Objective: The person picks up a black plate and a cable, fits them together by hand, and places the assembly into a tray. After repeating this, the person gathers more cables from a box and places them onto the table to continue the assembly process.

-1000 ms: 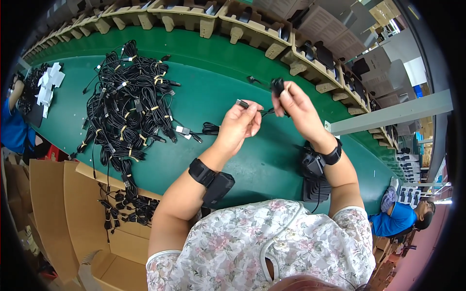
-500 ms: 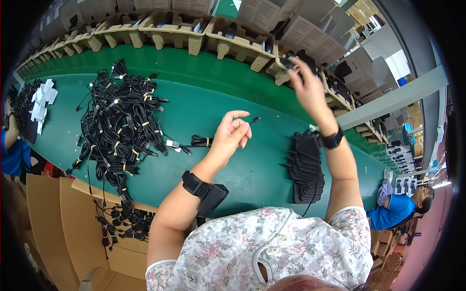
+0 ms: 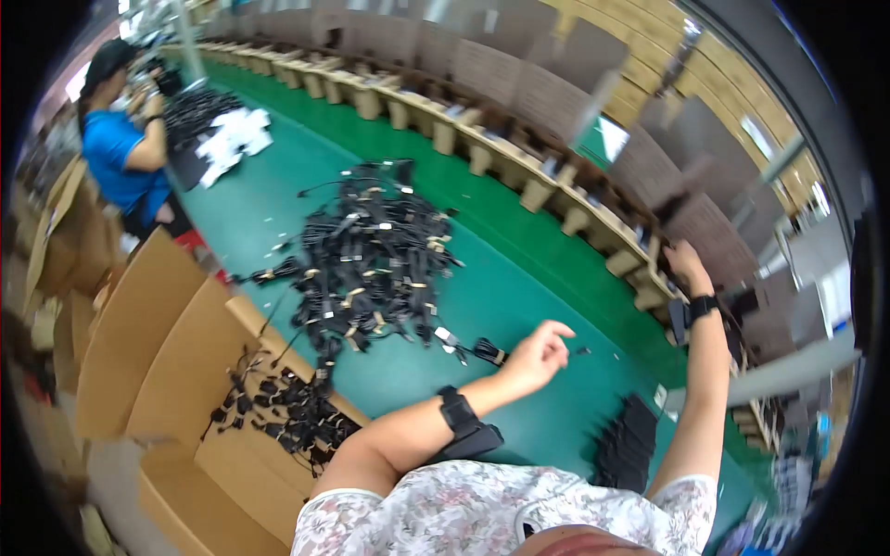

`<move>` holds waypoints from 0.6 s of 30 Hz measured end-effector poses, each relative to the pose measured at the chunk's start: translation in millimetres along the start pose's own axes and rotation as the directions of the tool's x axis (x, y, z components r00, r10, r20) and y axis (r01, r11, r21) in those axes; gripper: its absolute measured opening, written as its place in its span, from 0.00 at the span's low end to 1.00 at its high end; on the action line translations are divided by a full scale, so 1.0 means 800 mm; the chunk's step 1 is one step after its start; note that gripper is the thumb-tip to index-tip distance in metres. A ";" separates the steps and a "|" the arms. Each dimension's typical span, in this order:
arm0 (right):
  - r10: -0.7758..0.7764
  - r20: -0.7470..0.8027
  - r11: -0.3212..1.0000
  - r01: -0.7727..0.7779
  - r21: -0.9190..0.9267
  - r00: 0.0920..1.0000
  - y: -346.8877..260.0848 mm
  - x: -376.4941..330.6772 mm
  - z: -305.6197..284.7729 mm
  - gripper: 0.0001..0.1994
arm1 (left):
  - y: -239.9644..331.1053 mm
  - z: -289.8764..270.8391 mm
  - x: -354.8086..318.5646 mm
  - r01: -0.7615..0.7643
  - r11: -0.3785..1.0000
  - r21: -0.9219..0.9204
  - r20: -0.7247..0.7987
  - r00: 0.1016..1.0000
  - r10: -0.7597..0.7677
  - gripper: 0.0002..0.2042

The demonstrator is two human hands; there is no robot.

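By 1 tray (image 3: 649,287) is 1 right hand (image 3: 686,264), grip unclear; 1 left hand (image 3: 540,358), half-open, seemingly empty, hangs beside 1 cable (image 3: 489,351), black, coiled.

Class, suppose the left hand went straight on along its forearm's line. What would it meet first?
Passing over the green tabletop, the left hand would probably first meet the row of tan moulded trays, ahead and to the right. Depth is unclear, so it might pass above them.

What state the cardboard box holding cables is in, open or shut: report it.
Open: no flap of the cardboard box covers the black cables visible inside.
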State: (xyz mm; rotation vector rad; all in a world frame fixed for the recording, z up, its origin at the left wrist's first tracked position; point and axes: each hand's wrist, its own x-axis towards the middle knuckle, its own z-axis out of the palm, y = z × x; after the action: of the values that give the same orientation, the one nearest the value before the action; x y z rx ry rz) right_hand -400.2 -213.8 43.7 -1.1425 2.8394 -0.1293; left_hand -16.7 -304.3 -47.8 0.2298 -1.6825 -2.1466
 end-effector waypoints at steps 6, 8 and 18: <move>0.091 -0.368 0.988 -0.131 -0.083 0.925 0.034 0.053 0.079 0.16 | 0.003 -0.001 0.005 0.033 0.996 0.085 0.016 0.999 -0.035 0.15; 0.104 -0.373 0.988 -0.139 -0.067 0.922 0.027 0.055 0.080 0.16 | 0.004 -0.003 0.008 0.021 0.992 0.123 0.010 1.000 -0.023 0.15; 0.125 -0.421 0.989 -0.149 -0.025 0.899 0.017 0.008 0.070 0.16 | 0.027 -0.018 0.005 -0.228 0.665 0.711 -0.011 0.942 0.335 0.12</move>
State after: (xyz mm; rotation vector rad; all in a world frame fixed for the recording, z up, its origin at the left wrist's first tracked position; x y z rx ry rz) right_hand -408.5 -211.0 -13.3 -1.0231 3.3089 -0.3237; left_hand -10.3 -323.0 -30.5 0.2952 -2.2092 -1.1442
